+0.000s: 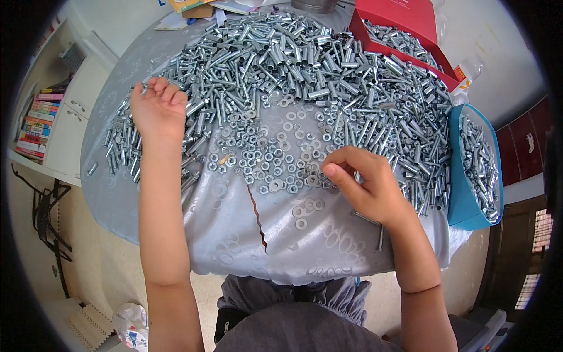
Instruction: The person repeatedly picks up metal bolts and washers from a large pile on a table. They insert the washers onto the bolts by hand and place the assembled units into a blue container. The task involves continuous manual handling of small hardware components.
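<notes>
1. From the head view we see a round bench [176,234] draped in a silvery grey patterned cloth, with a tear in the cloth near its front edge.
2. A large heap of metal sleeves and bolts [305,64] covers the far half of the bench; we use it as our landmark.
3. Just in front of the heap lies a spread of loose nuts and washers [264,152].
4. Right of the heap stands a blue tray [460,199] filled with the same metal parts; behind the heap, to the right, a red box [410,23] holds more.
5. Our left hand [157,108] rests on the heap's left edge, fingers curled loosely over the bolts; we cannot tell whether its grip holds anything.
6. Our right hand [363,185] sits at the heap's front right edge, its grip pinched together on small metal pieces [316,179] at the edge of the nuts and washers.
7. Left of the bench, a shelf carries stacked books [38,123].
</notes>
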A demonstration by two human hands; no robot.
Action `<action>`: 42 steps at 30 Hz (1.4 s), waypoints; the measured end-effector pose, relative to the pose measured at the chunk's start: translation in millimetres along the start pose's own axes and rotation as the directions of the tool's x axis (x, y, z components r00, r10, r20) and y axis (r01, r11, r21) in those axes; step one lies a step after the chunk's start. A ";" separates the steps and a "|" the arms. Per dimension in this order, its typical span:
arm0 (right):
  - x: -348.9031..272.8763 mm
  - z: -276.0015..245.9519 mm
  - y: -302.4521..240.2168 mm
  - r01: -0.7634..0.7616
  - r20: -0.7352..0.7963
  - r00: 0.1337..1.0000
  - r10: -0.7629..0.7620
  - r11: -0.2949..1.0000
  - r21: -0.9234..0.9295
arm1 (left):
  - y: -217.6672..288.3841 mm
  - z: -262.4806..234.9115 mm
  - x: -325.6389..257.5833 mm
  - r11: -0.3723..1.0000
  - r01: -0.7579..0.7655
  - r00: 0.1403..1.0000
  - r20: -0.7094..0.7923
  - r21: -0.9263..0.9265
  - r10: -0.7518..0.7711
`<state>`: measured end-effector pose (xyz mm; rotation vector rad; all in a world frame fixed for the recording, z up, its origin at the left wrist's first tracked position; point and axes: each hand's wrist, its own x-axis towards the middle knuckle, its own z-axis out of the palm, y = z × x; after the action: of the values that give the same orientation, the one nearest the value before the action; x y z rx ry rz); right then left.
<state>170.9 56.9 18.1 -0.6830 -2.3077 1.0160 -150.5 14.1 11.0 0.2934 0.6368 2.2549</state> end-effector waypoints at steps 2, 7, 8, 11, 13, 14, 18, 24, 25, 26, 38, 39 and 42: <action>0.3 -0.7 -0.6 -0.016 0.016 1.000 0.016 1.000 -0.015 | -9.5 8.2 -5.6 0.995 -0.001 1.000 -0.011 0.104 0.002; 0.1 -1.5 2.1 0.001 -0.003 1.000 -0.001 0.999 -0.045 | -43.8 32.3 -29.1 0.853 -0.055 0.998 0.002 0.518 0.064; 0.0 -1.5 2.6 0.004 -0.008 1.000 -0.004 0.999 -0.052 | -50.1 30.4 -31.5 0.840 -0.095 0.995 0.058 0.534 0.076; 1.1 -0.7 2.2 0.031 -0.018 0.999 -0.033 0.996 -0.084 | -63.4 21.2 -31.0 0.486 -0.411 0.912 0.356 0.771 0.205; 1.0 0.3 5.0 0.075 -0.033 0.996 -0.079 0.991 -0.111 | -68.0 18.7 -32.1 0.245 -0.483 0.875 0.454 0.840 0.169; 1.0 0.7 5.8 0.097 -0.039 0.994 -0.102 0.988 -0.124 | -69.1 18.7 -35.8 0.104 -0.478 0.876 0.465 0.872 0.130; 0.4 -2.2 4.3 0.088 -0.060 0.993 -0.098 0.984 -0.152 | -71.5 15.3 -43.5 -0.384 -0.523 0.836 0.547 0.761 -0.054; 5.1 -25.9 10.4 -0.040 -0.296 0.955 -0.016 0.983 -0.180 | -73.1 14.3 -49.6 -0.495 -0.520 0.833 0.541 0.696 -0.115; 7.3 -34.4 15.5 -0.063 -0.393 0.920 -0.004 0.985 -0.158 | -74.0 14.5 -49.8 -0.490 -0.521 0.834 0.540 0.699 -0.116; 8.7 -42.6 19.5 -0.113 -0.439 0.896 0.058 0.989 -0.100 | -74.7 14.6 -49.7 -0.486 -0.520 0.835 0.538 0.702 -0.117; 5.5 -69.8 48.2 -0.294 -0.498 0.861 0.097 0.896 -0.333 | -78.2 10.3 -45.4 -0.445 -0.612 0.757 0.646 0.653 -0.093; 5.8 -67.7 47.4 -0.262 -0.493 0.868 0.058 0.897 -0.356 | -78.5 9.5 -44.1 -0.438 -0.623 0.745 0.662 0.648 -0.080; 7.0 -60.3 47.8 -0.169 -0.445 0.894 -0.057 0.876 -0.452 | -78.4 9.1 -42.0 -0.448 -0.645 0.710 0.702 0.619 -0.053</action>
<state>215.3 120.2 18.0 -1.0612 -2.1268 0.2377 -70.0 32.7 -23.3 2.1532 2.3965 1.0843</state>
